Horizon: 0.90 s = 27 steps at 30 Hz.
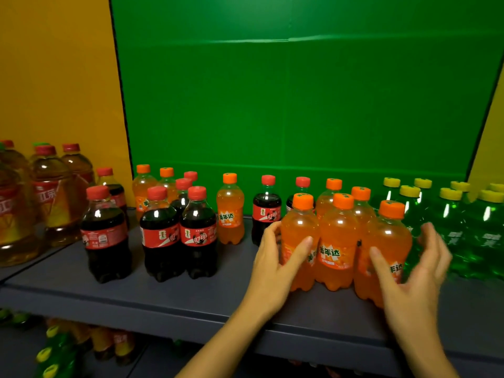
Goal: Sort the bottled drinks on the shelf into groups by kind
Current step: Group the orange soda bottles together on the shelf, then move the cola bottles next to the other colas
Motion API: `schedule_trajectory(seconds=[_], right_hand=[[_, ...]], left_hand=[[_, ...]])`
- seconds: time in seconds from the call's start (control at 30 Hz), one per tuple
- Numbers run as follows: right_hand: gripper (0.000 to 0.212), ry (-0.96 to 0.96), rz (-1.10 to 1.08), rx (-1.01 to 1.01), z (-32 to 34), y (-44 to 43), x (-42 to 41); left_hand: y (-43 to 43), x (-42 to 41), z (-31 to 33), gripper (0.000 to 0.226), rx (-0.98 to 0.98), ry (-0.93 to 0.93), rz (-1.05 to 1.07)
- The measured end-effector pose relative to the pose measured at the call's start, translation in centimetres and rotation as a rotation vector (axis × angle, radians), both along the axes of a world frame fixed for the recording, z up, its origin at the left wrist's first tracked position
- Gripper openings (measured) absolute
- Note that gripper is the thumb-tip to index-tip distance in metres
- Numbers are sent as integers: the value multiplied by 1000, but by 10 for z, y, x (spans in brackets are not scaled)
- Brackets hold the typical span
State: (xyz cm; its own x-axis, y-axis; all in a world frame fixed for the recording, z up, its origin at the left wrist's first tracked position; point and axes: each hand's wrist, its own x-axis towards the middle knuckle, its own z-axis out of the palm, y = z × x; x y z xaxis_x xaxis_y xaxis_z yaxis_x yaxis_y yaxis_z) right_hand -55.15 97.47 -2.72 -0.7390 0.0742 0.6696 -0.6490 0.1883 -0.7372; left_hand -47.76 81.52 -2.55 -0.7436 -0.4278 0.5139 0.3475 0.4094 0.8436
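Observation:
Several orange soda bottles stand bunched at the front right of the grey shelf. My left hand grips the leftmost bottle of the bunch, thumb across its front. My right hand is spread beside the rightmost one, thumb on its front, its fingers blurred and a little apart from the bottle's side. A lone orange bottle stands further left, and two more at the back. Cola bottles cluster at the left. One cola stands just behind my left hand, another mostly hidden.
Green soda bottles with yellow caps fill the right end, close to my right hand. Large amber tea bottles stand at the far left. A green backboard closes the rear. A lower shelf holds more bottles.

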Motion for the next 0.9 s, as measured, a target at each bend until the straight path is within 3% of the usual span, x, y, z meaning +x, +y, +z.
schedule_trajectory(seconds=[0.13, 0.27, 0.4, 0.47, 0.57, 0.67, 0.77, 0.9], right_hand=[[51, 268, 35, 25, 49, 6, 9], [28, 315, 309, 329, 127, -14, 3], [28, 166, 452, 666, 168, -56, -38], [39, 76, 479, 845, 173, -75, -60], [62, -60, 474, 1164, 168, -97, -86], [67, -133, 430, 1398, 161, -113, -107], [62, -159, 419, 1536, 154, -125, -119], [55, -164, 436, 1536, 149, -135, -121]], left_hand=[[-28, 3, 29, 39, -83, 93, 115], [-64, -27, 60, 47, -174, 26, 224], [-80, -58, 72, 70, -237, -100, 259], [-83, -70, 73, 74, -229, -152, 252], [-87, -84, 69, 69, -161, -210, 206], [-90, -91, 62, 65, -111, -271, 176], [-94, -95, 50, 64, -124, -290, 177], [-99, -97, 43, 67, -134, -278, 157]])
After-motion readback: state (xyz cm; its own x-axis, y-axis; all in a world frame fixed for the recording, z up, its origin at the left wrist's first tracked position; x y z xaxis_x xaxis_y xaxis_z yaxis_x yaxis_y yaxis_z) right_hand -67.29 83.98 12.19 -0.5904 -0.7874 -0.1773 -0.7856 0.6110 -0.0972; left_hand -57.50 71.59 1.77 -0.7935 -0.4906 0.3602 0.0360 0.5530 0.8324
